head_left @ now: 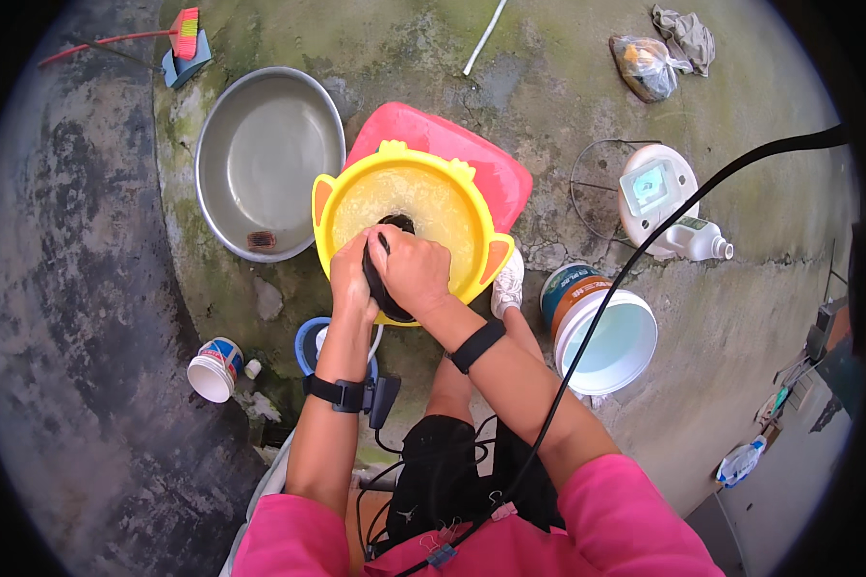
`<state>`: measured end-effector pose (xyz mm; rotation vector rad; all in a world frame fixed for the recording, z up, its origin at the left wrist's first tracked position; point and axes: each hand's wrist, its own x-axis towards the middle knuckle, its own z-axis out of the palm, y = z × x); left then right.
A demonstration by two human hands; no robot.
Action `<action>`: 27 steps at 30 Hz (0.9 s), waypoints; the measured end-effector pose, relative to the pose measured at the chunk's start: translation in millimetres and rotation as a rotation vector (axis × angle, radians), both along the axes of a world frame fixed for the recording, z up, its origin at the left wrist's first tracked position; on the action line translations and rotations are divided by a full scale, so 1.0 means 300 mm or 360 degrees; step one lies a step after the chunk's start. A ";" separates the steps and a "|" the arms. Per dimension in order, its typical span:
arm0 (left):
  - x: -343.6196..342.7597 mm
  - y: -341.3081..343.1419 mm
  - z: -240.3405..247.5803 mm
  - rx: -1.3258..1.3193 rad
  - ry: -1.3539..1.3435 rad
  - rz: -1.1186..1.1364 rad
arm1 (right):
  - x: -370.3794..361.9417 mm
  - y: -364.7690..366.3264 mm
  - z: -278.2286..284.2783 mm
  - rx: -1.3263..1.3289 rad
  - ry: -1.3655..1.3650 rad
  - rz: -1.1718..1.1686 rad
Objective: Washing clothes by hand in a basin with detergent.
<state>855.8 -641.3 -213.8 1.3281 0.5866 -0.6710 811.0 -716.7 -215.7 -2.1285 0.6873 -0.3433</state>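
Observation:
A yellow basin (477, 216) with ear-shaped orange-and-yellow handles holds cloudy, foamy water. Over its near side, my left hand (353, 274) and my right hand (414, 265) are closed side by side around a bunched black cloth (387, 296). One end of the cloth sticks up past my fingers toward the water, and the rest hangs by the basin's near rim. What kind of cloth it is, I cannot make out.
A red plastic piece (496, 178) shows beneath the basin. A large metal tub (260, 144) with a brush (261, 239) stands left. Right are a white bucket (606, 337) of water, a white bottle (700, 238) and a round device (656, 188). A black cable (635, 255) crosses the view.

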 end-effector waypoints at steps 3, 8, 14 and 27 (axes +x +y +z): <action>0.021 -0.012 -0.007 0.0253 -0.0223 -0.0170 | 0.000 -0.100 -0.057 0.0074 0.0489 -0.0036; -0.010 0.039 -0.051 0.0926 -0.0837 -0.1026 | -0.034 -0.138 -0.079 0.0191 0.0342 -0.0021; -0.069 0.020 -0.120 0.1885 -0.1415 -0.2070 | -0.066 -0.113 -0.131 0.0055 0.0789 0.0296; 0.000 0.038 -0.237 0.1795 -0.1055 -0.2666 | -0.016 -0.092 -0.186 0.0064 0.0943 0.0049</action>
